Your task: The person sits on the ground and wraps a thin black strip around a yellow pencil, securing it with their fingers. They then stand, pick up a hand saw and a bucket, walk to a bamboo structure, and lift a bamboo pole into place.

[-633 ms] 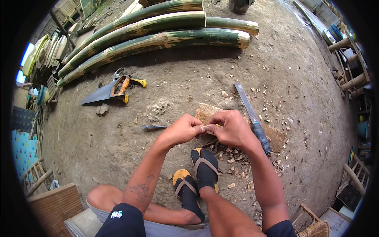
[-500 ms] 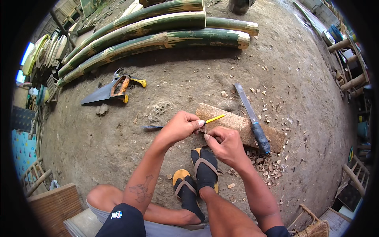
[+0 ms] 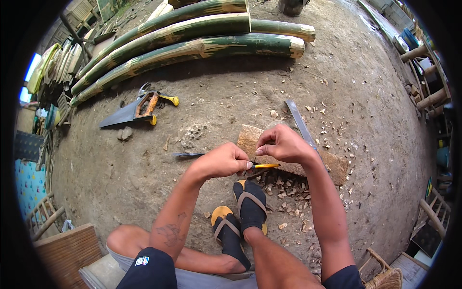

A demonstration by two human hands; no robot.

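Observation:
My left hand point(image 3: 222, 161) pinches a yellow pencil point(image 3: 265, 165), its tip toward the right. Above and right of it is my right hand point(image 3: 284, 144), thumb and forefinger closed on a thin strand point(image 3: 255, 156) that runs down to the left fingertips by the pencil. Whether the strand is string or wire I cannot tell. Under the right hand lies a rough wooden block point(image 3: 250, 136) on the ground. A long knife's blade point(image 3: 301, 123) rests across it, the handle hidden by my right forearm. Beside my left hand lies a dark, thin tool point(image 3: 187, 155), partly covered.
Several green bamboo poles point(image 3: 231, 47) lie across the far ground. A handsaw point(image 3: 120, 115) with a hammer point(image 3: 168, 99) by its handle lies at the left. Wood chips point(image 3: 293, 192) are scattered around the block. My sandalled feet point(image 3: 250, 204) stand just below my hands.
My right hand has moved up and away from the pencil, over the block, with the strand. My left hand has dropped slightly, and the pencil has turned from slanting up to nearly level.

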